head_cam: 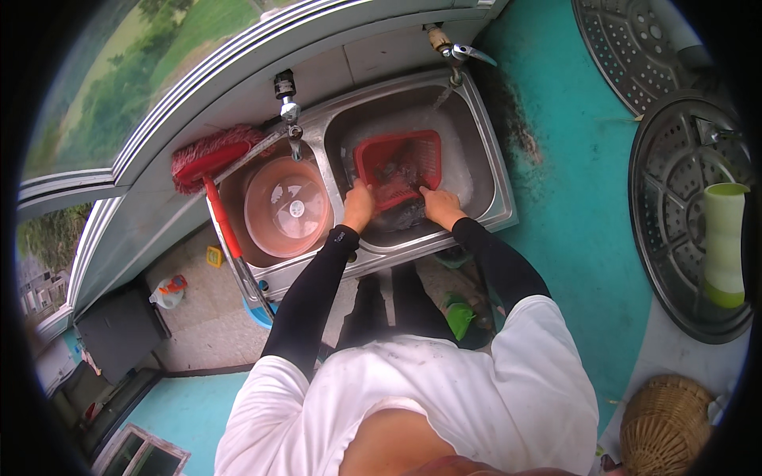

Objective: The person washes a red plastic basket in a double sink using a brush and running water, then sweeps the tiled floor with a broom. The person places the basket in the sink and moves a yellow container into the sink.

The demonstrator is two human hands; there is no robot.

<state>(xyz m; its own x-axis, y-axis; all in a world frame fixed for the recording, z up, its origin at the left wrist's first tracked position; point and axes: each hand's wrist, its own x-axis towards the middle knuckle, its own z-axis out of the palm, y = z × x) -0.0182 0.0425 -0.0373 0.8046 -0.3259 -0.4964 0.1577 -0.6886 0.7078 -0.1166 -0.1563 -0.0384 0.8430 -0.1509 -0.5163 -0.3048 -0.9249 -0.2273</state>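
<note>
A red plastic basket (397,143) with slotted sides sits tilted in the right basin of a stainless steel double sink (503,205). My left hand (359,205) grips its near left corner. At the near right corner, my right hand (442,206) holds the rim. Water and something dark and blurred show inside the basket; I cannot tell what it is. Cloudy water lies in the basin around it. From the right tap (457,65), a stream of water runs into the far right of this basin.
A translucent pink plastic basin (286,235) stands in the left sink bowl under a second tap (292,122). A red mop (217,157) leans across the sink's left corner. Perforated metal steamer trays (661,250) and a wicker basket (667,422) are at right.
</note>
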